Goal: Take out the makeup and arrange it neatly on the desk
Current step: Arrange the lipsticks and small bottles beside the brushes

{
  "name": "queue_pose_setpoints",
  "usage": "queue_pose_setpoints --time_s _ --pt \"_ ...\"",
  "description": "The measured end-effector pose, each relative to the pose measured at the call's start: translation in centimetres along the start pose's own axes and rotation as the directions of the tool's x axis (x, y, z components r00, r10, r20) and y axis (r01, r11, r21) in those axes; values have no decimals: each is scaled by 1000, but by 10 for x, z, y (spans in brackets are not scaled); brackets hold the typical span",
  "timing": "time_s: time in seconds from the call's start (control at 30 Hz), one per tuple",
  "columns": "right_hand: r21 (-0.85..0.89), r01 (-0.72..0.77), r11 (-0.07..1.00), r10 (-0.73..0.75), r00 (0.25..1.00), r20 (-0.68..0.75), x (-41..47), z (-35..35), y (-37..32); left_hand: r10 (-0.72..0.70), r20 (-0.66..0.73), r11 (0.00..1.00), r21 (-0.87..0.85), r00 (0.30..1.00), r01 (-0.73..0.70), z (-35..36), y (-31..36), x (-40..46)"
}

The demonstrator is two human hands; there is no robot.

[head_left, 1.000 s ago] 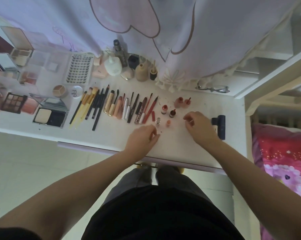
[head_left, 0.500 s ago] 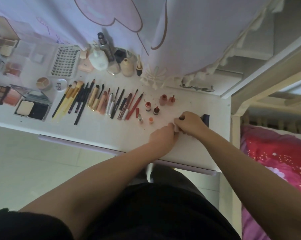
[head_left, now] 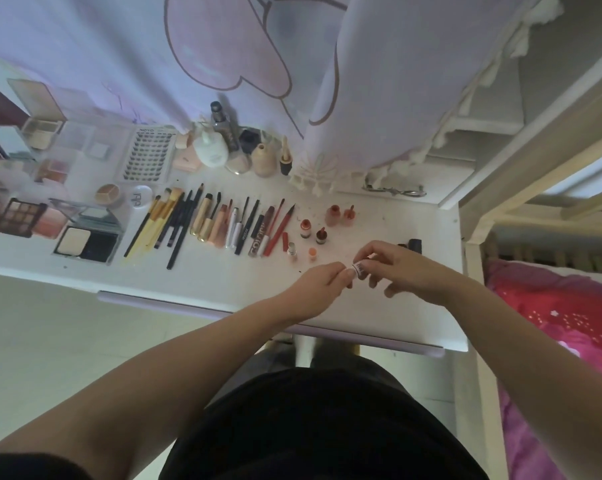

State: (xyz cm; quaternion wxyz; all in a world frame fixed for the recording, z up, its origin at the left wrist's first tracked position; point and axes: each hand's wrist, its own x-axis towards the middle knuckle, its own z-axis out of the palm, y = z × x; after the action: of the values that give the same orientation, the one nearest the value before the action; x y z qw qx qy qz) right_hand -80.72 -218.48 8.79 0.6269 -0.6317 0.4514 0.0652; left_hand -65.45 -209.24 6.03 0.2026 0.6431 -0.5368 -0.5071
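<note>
Together, the left hand (head_left: 318, 289) and right hand (head_left: 401, 268) meet above the desk (head_left: 223, 289) near its front right part, each pinching one end of a small white tube (head_left: 356, 270) with dark lettering, held between the fingertips just off the surface. Just beyond them stand small red and orange bottles (head_left: 313, 233). Further toward the left edge lies a row of pencils and lip tubes (head_left: 258, 226), then brushes (head_left: 164, 220), then open palettes (head_left: 85, 239). Taller bottles (head_left: 237, 150) stand along the back edge under a curtain (head_left: 258, 64)
</note>
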Motion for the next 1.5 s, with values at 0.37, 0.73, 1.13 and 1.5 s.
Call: queue_pose_setpoints --time_s 0.37,0.73,1.13,1.5 --pt "-33 -175 984 175 985 2 -3 27 -20 84 45 988 124 995 -89 -22 -14 -19" --pt "-71 -193 979 189 980 -55 -6 49 -16 125 99 974 178 987 -141 -26 -25 -28" --pt "-128 -173 977 189 974 126 -15 -2 5 81 44 984 154 996 -87 13 0 -11" --pt "59 17 998 -20 998 61 -16 -80 37 -145 -210 987 -103 967 126 54 8 18"
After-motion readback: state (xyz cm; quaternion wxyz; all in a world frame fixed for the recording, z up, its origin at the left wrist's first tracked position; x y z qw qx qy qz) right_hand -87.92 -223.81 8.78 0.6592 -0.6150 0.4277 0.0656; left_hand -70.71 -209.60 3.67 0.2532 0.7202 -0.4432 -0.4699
